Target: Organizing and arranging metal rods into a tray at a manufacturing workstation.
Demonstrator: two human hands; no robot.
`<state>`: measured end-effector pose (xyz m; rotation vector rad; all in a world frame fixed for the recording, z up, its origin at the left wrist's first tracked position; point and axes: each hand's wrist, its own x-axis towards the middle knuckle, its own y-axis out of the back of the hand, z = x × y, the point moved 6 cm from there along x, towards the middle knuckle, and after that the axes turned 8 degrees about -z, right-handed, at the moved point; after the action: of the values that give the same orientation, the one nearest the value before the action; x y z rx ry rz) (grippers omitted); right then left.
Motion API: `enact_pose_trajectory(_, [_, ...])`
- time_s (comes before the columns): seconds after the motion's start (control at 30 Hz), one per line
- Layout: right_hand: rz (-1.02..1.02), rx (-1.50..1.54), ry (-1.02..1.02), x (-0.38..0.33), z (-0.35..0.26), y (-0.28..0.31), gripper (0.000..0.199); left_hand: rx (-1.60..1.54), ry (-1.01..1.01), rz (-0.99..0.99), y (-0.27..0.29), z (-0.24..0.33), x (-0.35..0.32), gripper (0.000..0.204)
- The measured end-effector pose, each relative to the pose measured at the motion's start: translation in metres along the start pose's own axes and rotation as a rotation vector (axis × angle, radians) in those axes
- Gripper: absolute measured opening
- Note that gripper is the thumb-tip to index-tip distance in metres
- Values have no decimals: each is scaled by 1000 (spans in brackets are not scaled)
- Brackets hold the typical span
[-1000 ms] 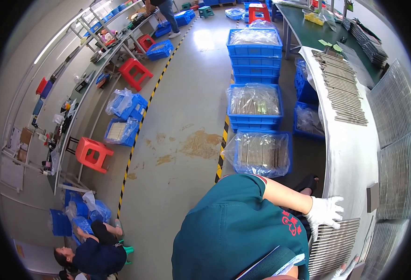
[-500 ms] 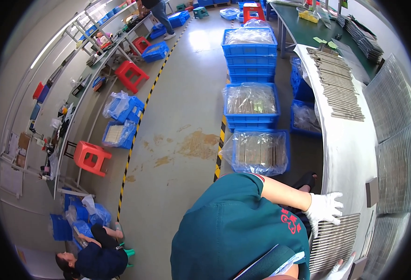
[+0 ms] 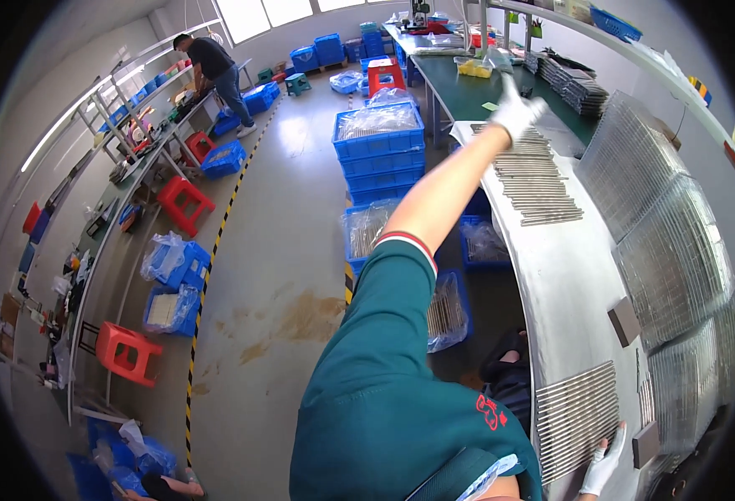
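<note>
My left hand (image 3: 515,110), in a white glove, is stretched far out over the far end of the long grey table (image 3: 564,275). Its fingers are spread above a row of thin metal rods (image 3: 534,179) laid side by side, and it holds nothing that I can see. My right hand (image 3: 605,462), also gloved, lies flat at the near end of the table, touching the edge of another batch of metal rods (image 3: 575,416). My green-sleeved left arm (image 3: 384,334) fills the lower middle of the view.
Clear ribbed trays (image 3: 672,267) lean along the table's right side. Blue crates (image 3: 380,150) of bagged rods are stacked on the floor to the left of the table. Red stools (image 3: 129,355) and a workbench line the left wall. Another person (image 3: 217,71) stands far back.
My left hand left the near batch of rods and swung out to the far end of the table. My right hand came into view beside the near rods.
</note>
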<state>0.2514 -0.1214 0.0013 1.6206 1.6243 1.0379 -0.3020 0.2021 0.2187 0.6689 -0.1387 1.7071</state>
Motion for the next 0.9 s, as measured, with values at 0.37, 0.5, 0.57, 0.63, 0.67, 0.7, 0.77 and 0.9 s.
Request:
enact_pose_trajectory(0.37, [-87, -317, -64, 13, -45, 22, 51, -181, 325, 89, 86, 12, 94, 76])
enact_pose_trajectory(0.5, [-56, -274, -207, 10, -50, 36, 50, 138, 292, 229, 77, 42, 101, 73])
enact_pose_trajectory(0.57, [-94, -278, -233, 10, -84, 46, 49, 202, 304, 205, 95, 36, 110, 77])
enact_pose_trajectory(0.63, [-85, -283, -288, 8, -94, 50, 48, 212, 282, 193, 97, 33, 108, 79])
enact_pose_trajectory(0.67, [-45, -214, -234, 8, -85, 46, 48, 144, 302, 160, 98, 29, 105, 88])
enact_pose_trajectory(0.7, [-50, -217, -227, 9, -84, 44, 48, 76, 322, 131, 101, 26, 100, 98])
enact_pose_trajectory(0.77, [-61, -207, -242, 9, -91, 46, 48, 110, 274, 182, 112, 30, 85, 99])
enact_pose_trajectory(0.9, [41, -53, -208, -5, -65, 45, 46, 382, 160, 150, 62, 76, 71, 95])
